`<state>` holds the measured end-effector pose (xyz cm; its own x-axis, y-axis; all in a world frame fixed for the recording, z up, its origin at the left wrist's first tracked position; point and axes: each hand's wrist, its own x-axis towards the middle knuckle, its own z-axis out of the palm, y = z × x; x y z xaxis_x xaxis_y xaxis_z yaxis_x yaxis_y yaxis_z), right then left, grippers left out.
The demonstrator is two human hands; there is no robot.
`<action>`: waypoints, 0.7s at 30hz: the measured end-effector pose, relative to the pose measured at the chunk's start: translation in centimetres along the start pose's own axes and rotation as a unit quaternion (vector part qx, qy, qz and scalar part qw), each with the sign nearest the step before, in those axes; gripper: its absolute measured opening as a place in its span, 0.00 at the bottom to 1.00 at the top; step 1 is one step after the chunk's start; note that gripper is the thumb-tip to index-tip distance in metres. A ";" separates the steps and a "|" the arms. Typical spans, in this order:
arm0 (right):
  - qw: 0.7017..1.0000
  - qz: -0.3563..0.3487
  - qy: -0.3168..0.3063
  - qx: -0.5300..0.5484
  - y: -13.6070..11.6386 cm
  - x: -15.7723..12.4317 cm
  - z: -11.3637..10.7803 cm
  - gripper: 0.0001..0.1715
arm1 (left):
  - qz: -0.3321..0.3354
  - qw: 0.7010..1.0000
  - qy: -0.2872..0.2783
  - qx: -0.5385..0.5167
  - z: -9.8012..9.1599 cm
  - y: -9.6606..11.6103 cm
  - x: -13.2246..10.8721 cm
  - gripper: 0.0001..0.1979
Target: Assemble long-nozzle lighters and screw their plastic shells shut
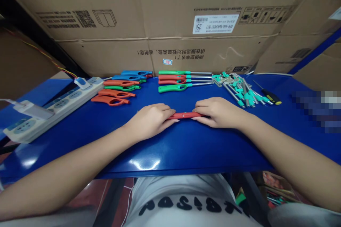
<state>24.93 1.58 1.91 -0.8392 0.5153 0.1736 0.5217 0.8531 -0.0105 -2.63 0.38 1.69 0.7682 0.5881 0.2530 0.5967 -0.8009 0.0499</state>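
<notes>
A red lighter handle (185, 115) lies flat on the blue table (170, 145) between both hands. My left hand (151, 118) covers its left end with curled fingers pressed on it. My right hand (218, 111) grips its right end the same way. Only the middle of the red piece shows between the fingers.
Loose red, green and blue handle shells (119, 88) lie at the back left. Assembled lighters with metal tubes (183, 78) sit behind my hands. A heap of teal-ended metal tubes (237, 88) and a screwdriver (268, 94) lie right. A power strip (53, 108) runs along the left. Cardboard boxes (170, 25) wall the back.
</notes>
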 end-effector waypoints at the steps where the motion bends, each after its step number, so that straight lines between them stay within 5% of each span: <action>1: 1.000 -0.004 0.005 -0.005 0.0 -0.1 0.1 0.22 | 0.005 1.000 0.004 -0.005 0.0 -0.1 0.0 0.17; 7: 0.999 -0.006 0.033 -0.005 0.0 -0.2 0.2 0.22 | 0.016 0.999 0.028 -0.023 0.0 -0.1 -0.1 0.16; 13: 0.997 0.041 0.045 0.041 0.8 -0.4 -0.4 0.22 | -0.009 0.982 0.110 -0.153 0.1 -1.5 0.4 0.14; 21: 0.993 0.066 0.053 0.083 1.9 -0.8 -1.1 0.20 | 0.006 0.984 0.105 -0.141 -0.2 -1.7 0.4 0.15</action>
<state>26.75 2.67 2.80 -0.7401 0.6194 0.2619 0.5861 0.7850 -0.2005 -3.39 2.00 1.93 0.6928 0.5657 0.4472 0.4768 -0.8246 0.3045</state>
